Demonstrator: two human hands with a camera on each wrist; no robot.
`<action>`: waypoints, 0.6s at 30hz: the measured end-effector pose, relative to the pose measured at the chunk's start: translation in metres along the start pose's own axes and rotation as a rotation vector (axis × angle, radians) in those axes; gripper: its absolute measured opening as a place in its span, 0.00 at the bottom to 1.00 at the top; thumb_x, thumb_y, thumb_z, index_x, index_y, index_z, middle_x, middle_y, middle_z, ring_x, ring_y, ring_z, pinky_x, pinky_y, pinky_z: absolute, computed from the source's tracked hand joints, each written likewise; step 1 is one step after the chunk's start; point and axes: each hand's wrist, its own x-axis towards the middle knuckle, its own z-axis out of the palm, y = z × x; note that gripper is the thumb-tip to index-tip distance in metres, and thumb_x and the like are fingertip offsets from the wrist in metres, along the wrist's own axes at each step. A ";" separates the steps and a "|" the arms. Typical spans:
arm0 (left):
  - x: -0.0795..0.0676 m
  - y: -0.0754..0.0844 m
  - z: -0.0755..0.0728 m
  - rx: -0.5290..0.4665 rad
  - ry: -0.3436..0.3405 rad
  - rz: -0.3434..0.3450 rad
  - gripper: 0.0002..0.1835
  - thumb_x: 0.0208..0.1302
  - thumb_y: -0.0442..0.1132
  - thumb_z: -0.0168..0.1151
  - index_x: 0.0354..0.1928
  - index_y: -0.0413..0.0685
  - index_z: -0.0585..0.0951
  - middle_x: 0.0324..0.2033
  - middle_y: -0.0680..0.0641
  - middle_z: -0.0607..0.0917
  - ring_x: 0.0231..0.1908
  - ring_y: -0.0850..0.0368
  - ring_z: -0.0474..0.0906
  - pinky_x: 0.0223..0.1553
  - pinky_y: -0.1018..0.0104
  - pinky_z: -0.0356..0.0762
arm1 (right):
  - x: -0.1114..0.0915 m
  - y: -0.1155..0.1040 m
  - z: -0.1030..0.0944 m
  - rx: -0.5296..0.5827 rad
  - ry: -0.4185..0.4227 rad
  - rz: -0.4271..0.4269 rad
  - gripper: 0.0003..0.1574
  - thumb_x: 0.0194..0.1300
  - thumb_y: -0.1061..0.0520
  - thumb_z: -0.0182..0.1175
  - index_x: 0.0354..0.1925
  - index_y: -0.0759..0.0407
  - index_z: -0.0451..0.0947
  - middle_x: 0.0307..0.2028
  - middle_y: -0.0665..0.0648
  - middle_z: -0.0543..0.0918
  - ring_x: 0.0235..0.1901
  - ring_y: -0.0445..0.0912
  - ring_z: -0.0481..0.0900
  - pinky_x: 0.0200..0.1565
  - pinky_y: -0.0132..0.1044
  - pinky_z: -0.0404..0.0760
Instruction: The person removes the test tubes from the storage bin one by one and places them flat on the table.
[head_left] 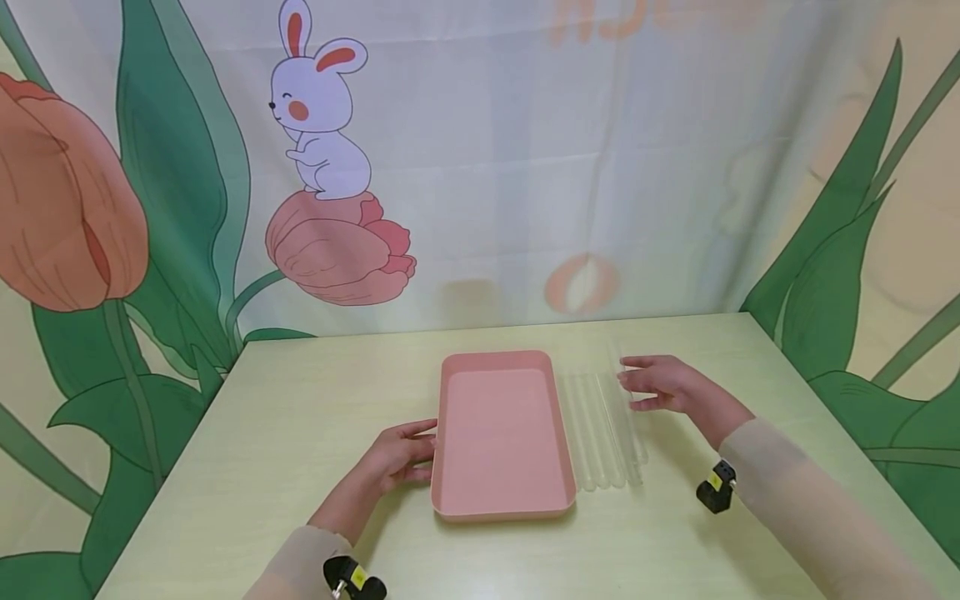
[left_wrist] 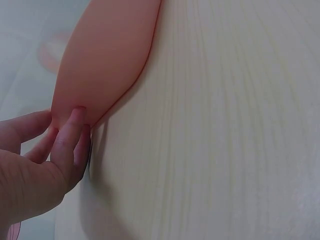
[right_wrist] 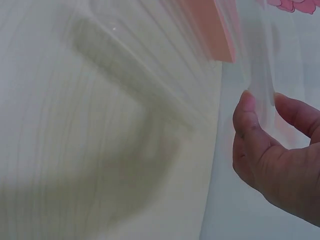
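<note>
A shallow pink tray (head_left: pixel 504 442) lies on the table. My left hand (head_left: pixel 397 457) touches its left side; in the left wrist view the fingertips (left_wrist: pixel 79 111) rest against the outer wall of the tray (left_wrist: pixel 107 55). Several clear tubes (head_left: pixel 600 429) with rounded near ends lie side by side along the tray's right edge. My right hand (head_left: pixel 663 383) is at their far end. In the right wrist view it pinches a clear tube (right_wrist: pixel 261 70) between thumb and fingers; the transparent outline is faint.
The pale wood-grain table (head_left: pixel 300 433) ends at a hanging cloth (head_left: pixel 480 167) printed with a rabbit and tulips. Black wrist cameras (head_left: pixel 716 486) sit on both sleeves.
</note>
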 end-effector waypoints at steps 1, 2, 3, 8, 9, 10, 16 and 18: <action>0.000 0.000 0.000 0.002 -0.002 0.001 0.28 0.71 0.28 0.56 0.73 0.36 0.69 0.66 0.29 0.78 0.45 0.57 0.87 0.36 0.62 0.89 | 0.001 0.002 -0.001 0.000 0.007 0.007 0.42 0.78 0.57 0.54 0.80 0.68 0.48 0.70 0.69 0.68 0.41 0.35 0.78 0.45 0.31 0.87; 0.000 0.000 0.000 0.002 -0.001 0.002 0.28 0.71 0.28 0.57 0.73 0.36 0.69 0.66 0.30 0.78 0.45 0.57 0.87 0.36 0.62 0.89 | 0.003 0.004 -0.002 -0.004 0.012 0.013 0.42 0.78 0.57 0.53 0.80 0.68 0.48 0.71 0.70 0.67 0.41 0.36 0.78 0.45 0.31 0.87; 0.000 0.000 0.000 0.001 0.000 0.002 0.28 0.71 0.28 0.57 0.73 0.36 0.69 0.65 0.30 0.78 0.44 0.57 0.87 0.36 0.62 0.89 | 0.004 0.006 -0.003 -0.005 0.015 0.018 0.42 0.79 0.57 0.53 0.80 0.68 0.48 0.71 0.69 0.67 0.42 0.36 0.78 0.45 0.31 0.87; -0.001 0.000 -0.001 -0.001 -0.006 0.011 0.28 0.71 0.29 0.57 0.73 0.36 0.69 0.65 0.30 0.79 0.43 0.58 0.87 0.35 0.63 0.89 | 0.010 0.015 -0.008 0.000 0.030 0.047 0.42 0.78 0.58 0.54 0.80 0.67 0.49 0.67 0.66 0.72 0.43 0.37 0.78 0.45 0.32 0.86; 0.000 0.000 -0.001 -0.003 -0.007 0.010 0.28 0.71 0.29 0.57 0.73 0.36 0.69 0.64 0.30 0.79 0.43 0.58 0.87 0.35 0.63 0.89 | 0.010 0.017 -0.008 0.004 0.034 0.052 0.41 0.78 0.58 0.54 0.80 0.67 0.49 0.66 0.65 0.72 0.43 0.37 0.77 0.45 0.33 0.86; 0.000 0.000 -0.001 -0.003 -0.009 0.011 0.28 0.71 0.29 0.57 0.73 0.36 0.69 0.64 0.30 0.79 0.43 0.58 0.87 0.36 0.62 0.89 | 0.011 0.019 -0.009 0.005 0.037 0.057 0.41 0.78 0.58 0.54 0.79 0.68 0.49 0.65 0.65 0.73 0.43 0.38 0.77 0.45 0.33 0.86; -0.001 0.000 -0.002 -0.003 -0.009 0.008 0.28 0.72 0.28 0.56 0.73 0.36 0.69 0.65 0.30 0.79 0.42 0.59 0.86 0.36 0.62 0.89 | 0.015 0.028 -0.009 -0.024 0.069 0.086 0.41 0.77 0.60 0.55 0.79 0.68 0.51 0.45 0.53 0.79 0.41 0.42 0.73 0.41 0.32 0.86; -0.001 -0.001 -0.003 -0.003 -0.012 0.010 0.28 0.72 0.28 0.56 0.73 0.35 0.69 0.65 0.30 0.79 0.42 0.59 0.86 0.36 0.62 0.89 | 0.016 0.031 -0.009 -0.043 0.071 0.091 0.40 0.76 0.61 0.55 0.78 0.69 0.52 0.42 0.51 0.78 0.40 0.42 0.73 0.41 0.33 0.85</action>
